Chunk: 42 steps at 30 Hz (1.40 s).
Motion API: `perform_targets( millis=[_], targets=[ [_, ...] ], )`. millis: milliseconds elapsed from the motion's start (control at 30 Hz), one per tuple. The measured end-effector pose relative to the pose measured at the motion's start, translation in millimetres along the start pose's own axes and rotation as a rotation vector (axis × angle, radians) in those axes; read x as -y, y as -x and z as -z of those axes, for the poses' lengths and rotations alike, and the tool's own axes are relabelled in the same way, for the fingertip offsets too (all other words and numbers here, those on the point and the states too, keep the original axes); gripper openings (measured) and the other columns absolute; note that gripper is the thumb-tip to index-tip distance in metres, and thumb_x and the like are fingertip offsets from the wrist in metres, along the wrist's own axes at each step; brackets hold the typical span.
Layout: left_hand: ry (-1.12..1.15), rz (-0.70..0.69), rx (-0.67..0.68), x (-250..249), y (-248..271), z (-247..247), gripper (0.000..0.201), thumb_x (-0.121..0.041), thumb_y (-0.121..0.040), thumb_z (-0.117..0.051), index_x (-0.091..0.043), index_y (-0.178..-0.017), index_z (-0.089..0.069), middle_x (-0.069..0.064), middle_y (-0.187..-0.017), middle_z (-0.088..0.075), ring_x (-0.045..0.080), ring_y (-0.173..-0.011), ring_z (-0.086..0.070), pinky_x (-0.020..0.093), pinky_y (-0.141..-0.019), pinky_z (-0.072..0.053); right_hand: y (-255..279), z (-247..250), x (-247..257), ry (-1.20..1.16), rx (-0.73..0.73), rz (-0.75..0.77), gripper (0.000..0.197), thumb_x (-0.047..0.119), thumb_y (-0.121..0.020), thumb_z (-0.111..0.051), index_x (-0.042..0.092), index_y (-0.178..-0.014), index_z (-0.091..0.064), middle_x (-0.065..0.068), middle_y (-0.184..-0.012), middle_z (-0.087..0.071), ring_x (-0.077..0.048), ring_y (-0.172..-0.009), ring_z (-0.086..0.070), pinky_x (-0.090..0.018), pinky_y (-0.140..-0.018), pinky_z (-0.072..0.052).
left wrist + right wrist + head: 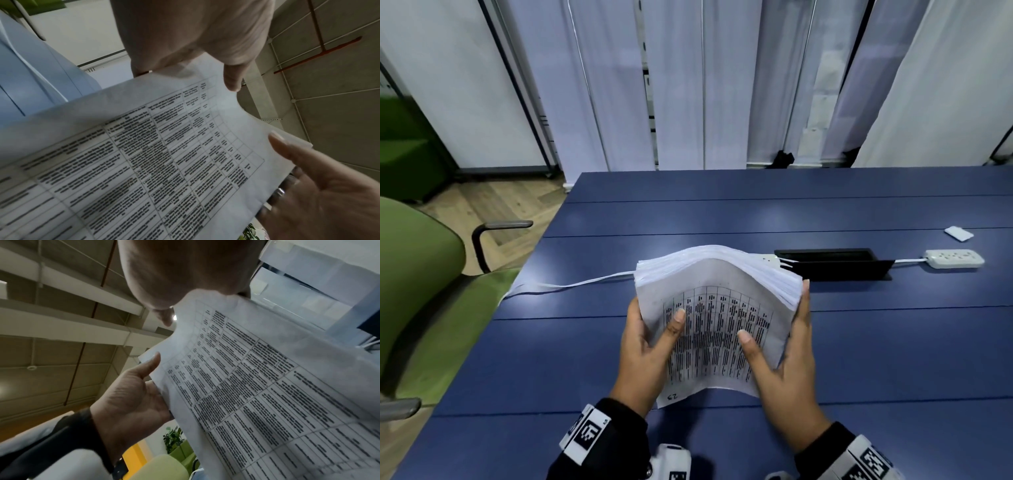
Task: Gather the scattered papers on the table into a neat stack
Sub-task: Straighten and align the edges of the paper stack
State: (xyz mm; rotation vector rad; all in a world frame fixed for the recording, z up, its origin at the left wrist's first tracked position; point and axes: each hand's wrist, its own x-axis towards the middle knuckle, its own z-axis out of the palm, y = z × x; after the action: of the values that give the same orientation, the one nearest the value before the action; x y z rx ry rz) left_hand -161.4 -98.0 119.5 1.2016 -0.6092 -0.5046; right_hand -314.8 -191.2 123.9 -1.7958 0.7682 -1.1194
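Observation:
A thick stack of white papers (717, 301) is held up off the blue table (876, 370), its top sheet a printed table of text facing me. The stack bows upward in the middle and its far edges fan slightly. My left hand (649, 342) grips the stack's left side, thumb on the front sheet and fingers behind. My right hand (787, 366) grips the right side the same way. The left wrist view looks along the printed sheet (144, 162), with the right hand's thumb (287, 149) lying on it. From the right wrist, the left hand (127, 395) holds the far edge of the printed sheet (267, 394).
Behind the stack lies a black cable hatch (832, 263) with a white power strip (955, 263) to its right and a white cable (571, 284) running off the left edge. A small white object (959, 233) sits at the far right. A green chair (417, 274) stands left.

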Motion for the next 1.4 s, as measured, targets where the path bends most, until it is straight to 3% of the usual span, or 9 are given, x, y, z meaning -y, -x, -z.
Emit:
perform_targets(
  millis=[67,167,267,367,567,700,900,1167,1400],
  targets=[
    [0.016,-0.002,0.005,-1.7,-0.4,-1.7,0.052,-0.020,-0.081,-0.070,-0.019,-0.130,-0.049,-0.002,-0.124,-0.067,0.014,-0.118,-0.061,0.019,-0.089,-0.051,0.4,-1.2,4.8,0.073,-0.009,0.089,0.101,0.034,-0.083,-0.070,0.037,-0.152,0.003,0.031,-0.155,-0.006,0.005,-0.145,-0.011,-0.011,-0.114,-0.016],
    [0.024,-0.031,-0.010,-11.5,-2.8,-5.5,0.061,-0.032,-0.075,-0.074,-0.017,-0.128,-0.050,0.000,-0.121,-0.069,0.016,-0.116,-0.063,0.023,-0.091,-0.051,-9.6,2.6,9.2,0.121,-0.066,0.148,0.098,0.022,-0.083,-0.072,0.034,-0.152,-0.003,0.020,-0.157,-0.012,-0.003,-0.146,-0.015,-0.023,-0.116,-0.019],
    [0.011,-0.080,-0.051,-24.6,-9.3,-9.9,0.059,-0.036,-0.075,-0.073,-0.015,-0.126,-0.052,0.002,-0.118,-0.069,0.016,-0.112,-0.065,0.029,-0.096,-0.051,-23.7,11.1,16.1,0.207,-0.145,0.274,0.072,0.009,-0.083,-0.070,0.016,-0.144,-0.033,-0.006,-0.142,-0.037,-0.002,-0.134,-0.034,-0.013,-0.110,-0.026],
    [-0.053,-0.147,-0.124,-34.2,-17.9,-12.5,0.052,-0.049,-0.075,-0.070,-0.025,-0.120,-0.058,0.006,-0.108,-0.067,0.017,-0.097,-0.064,0.031,-0.091,-0.049,-30.2,16.5,22.7,0.270,-0.156,0.290,0.050,0.000,-0.081,-0.071,0.007,-0.126,-0.052,-0.008,-0.128,-0.042,0.006,-0.123,-0.038,-0.003,-0.101,-0.027],
    [-0.041,-0.173,-0.262,-42.6,-29.9,-22.5,0.020,-0.050,-0.080,-0.065,-0.031,-0.085,-0.067,-0.004,-0.081,-0.057,0.010,-0.075,-0.048,0.017,-0.069,-0.043,-29.3,18.3,26.0,0.255,-0.155,0.306,0.033,-0.003,-0.080,-0.071,0.005,-0.109,-0.058,-0.010,-0.122,-0.044,0.005,-0.118,-0.040,-0.005,-0.097,-0.032],
    [-0.029,-0.145,-0.292,-41.1,-34.7,-20.6,0.004,-0.025,-0.085,-0.065,-0.022,-0.084,-0.066,-0.011,-0.078,-0.062,0.003,-0.073,-0.054,0.013,-0.068,-0.045,-29.7,20.6,24.0,0.242,-0.160,0.326,0.034,-0.004,-0.079,-0.072,0.004,-0.110,-0.060,-0.012,-0.123,-0.044,0.001,-0.119,-0.041,-0.009,-0.100,-0.034],
    [-0.061,-0.147,-0.315,-46.5,-34.1,-23.5,0.005,-0.027,-0.078,-0.064,-0.022,-0.078,-0.066,-0.006,-0.069,-0.051,-0.002,-0.055,-0.042,0.007,-0.052,-0.036,-24.3,16.7,23.8,0.229,-0.154,0.301,0.037,0.002,-0.081,-0.072,0.010,-0.115,-0.060,-0.011,-0.128,-0.041,-0.002,-0.121,-0.041,-0.009,-0.100,-0.033],
    [-0.086,-0.179,-0.283,-43.4,-31.0,-20.7,0.012,-0.034,-0.080,-0.069,-0.023,-0.081,-0.065,0.000,-0.074,-0.048,0.013,-0.062,-0.040,0.011,-0.051,-0.034,-23.3,14.9,25.3,0.178,-0.146,0.275,0.039,0.013,-0.078,-0.075,0.016,-0.113,-0.059,-0.005,-0.127,-0.040,-0.006,-0.123,-0.043,-0.013,-0.103,-0.034],
    [-0.023,-0.171,-0.250,-43.3,-39.3,-13.1,0.010,-0.023,-0.080,-0.062,-0.013,-0.082,-0.061,-0.010,-0.077,-0.061,0.002,-0.073,-0.054,0.012,-0.068,-0.043,-24.8,19.0,24.0,0.131,-0.123,0.241,0.039,0.017,-0.078,-0.073,0.017,-0.116,-0.061,-0.003,-0.126,-0.041,-0.006,-0.123,-0.044,-0.013,-0.103,-0.033]
  ],
)
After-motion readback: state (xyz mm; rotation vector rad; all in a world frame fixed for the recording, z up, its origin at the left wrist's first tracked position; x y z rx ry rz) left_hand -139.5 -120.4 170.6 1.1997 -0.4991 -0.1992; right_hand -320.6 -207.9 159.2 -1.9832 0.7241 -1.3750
